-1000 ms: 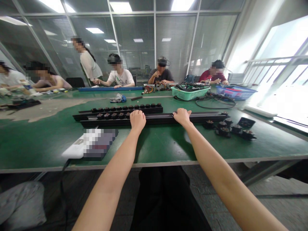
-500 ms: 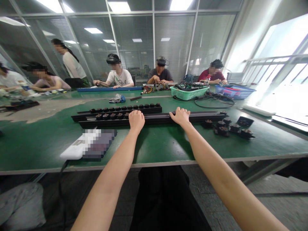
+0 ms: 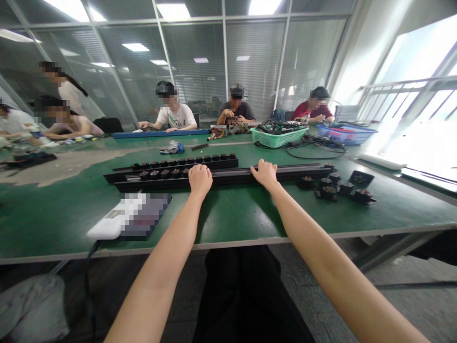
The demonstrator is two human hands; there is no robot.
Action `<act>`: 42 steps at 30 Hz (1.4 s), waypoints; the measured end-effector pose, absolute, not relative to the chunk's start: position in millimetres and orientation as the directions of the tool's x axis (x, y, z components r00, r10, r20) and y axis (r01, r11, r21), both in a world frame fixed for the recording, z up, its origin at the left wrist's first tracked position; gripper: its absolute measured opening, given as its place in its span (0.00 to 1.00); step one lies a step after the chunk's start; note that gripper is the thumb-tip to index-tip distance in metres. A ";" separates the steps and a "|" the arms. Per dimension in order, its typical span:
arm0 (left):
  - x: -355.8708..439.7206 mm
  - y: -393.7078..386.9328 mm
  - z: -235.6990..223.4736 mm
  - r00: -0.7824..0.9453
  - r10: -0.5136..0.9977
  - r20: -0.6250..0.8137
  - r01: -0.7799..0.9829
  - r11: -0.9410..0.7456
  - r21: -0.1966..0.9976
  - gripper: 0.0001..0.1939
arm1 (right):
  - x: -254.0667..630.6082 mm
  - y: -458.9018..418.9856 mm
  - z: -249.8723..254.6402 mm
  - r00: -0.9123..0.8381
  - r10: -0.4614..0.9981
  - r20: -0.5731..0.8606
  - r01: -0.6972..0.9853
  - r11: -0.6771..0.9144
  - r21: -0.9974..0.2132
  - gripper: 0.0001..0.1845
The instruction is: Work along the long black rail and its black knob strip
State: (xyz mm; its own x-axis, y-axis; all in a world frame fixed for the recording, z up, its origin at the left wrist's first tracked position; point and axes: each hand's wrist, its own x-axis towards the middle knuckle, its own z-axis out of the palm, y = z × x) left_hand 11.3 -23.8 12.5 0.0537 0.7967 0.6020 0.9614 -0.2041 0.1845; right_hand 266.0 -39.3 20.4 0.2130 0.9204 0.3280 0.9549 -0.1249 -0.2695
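A long black rail [image 3: 232, 178] lies across the table in front of me, with several round black units [image 3: 164, 173] set in a row in its left part. My left hand [image 3: 200, 180] is closed over the rail's middle, at the right end of that row, and what lies beneath the palm is hidden. Farther right along the same rail, my right hand [image 3: 264, 173] has its fingers bent down around a small black round unit [image 3: 255, 167], mostly covered by the hand. Just behind lies a second black rail [image 3: 228, 163], also carrying a row of round units.
Loose black units [image 3: 345, 187] sit on the green table [image 3: 243, 219] to the right. A white device [image 3: 105, 231] is at the near left. Farther back stand a green basket [image 3: 278, 139] and a blue basket [image 3: 357, 136] beside black cables [image 3: 317, 150]. Several people work across the table.
Both hands stay at nearly the same places on the rail. The view has shifted slightly, and the person walking at the back left has moved farther left.
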 end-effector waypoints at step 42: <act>8.8 -22.5 11.7 0.049 0.800 0.598 0.959 -0.206 0.196 0.17 | 274.5 -36.6 20.4 0.256 0.905 0.340 0.951 -0.173 -0.257 0.23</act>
State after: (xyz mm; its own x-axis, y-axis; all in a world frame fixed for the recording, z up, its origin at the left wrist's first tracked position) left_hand 8.8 -22.5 11.7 0.0495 0.8001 0.5978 0.9589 -0.2055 0.1957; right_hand 274.5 -36.6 20.4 0.2562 0.9047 0.3403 0.9509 -0.1727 -0.2568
